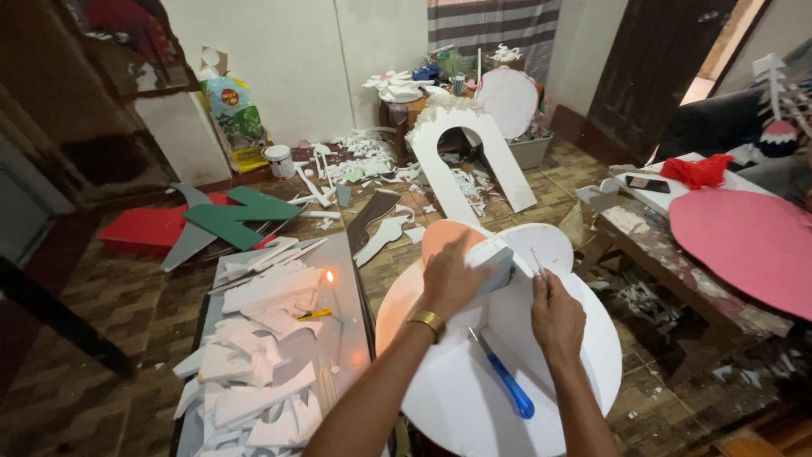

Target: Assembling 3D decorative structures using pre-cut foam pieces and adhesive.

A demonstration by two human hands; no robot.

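Left hand (450, 283) clamps a white foam block (493, 262) from above, on the round white board (507, 372); fingers hide the block's near side. Right hand (554, 317) pinches a thin blade (538, 261), tip up and away; its grip end is hidden. Blue cutter (507, 381) lies on the board, long axis running near-right to far-left. Tray (347, 338) at left holds foam scraps (262, 355).

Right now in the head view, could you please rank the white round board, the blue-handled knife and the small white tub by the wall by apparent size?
1. White round board, largest.
2. Blue-handled knife.
3. White tub, though it is farther away, so uncertain.
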